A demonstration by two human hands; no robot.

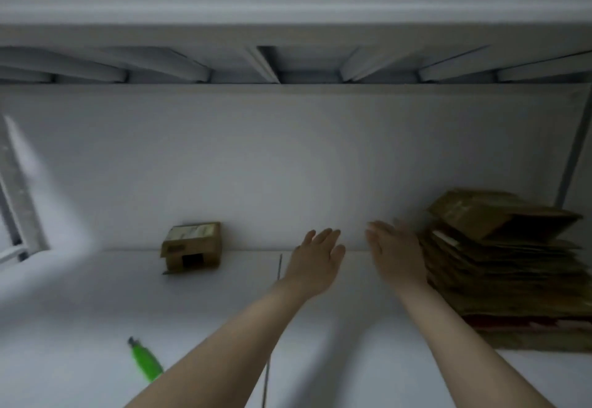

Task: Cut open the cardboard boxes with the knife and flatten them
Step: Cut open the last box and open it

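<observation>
A green-handled utility knife (144, 359) lies on the white table (80, 311), its rear end hidden by the left forearm. Farther out, the blurred left hand (316, 259) and right hand (394, 254) stretch forward, fingers straight, holding nothing. Beside the right hand is a stack of flattened brown cardboard (512, 273), cut off by the frame edge. A small brown cardboard box (192, 247) stands by the wall.
</observation>
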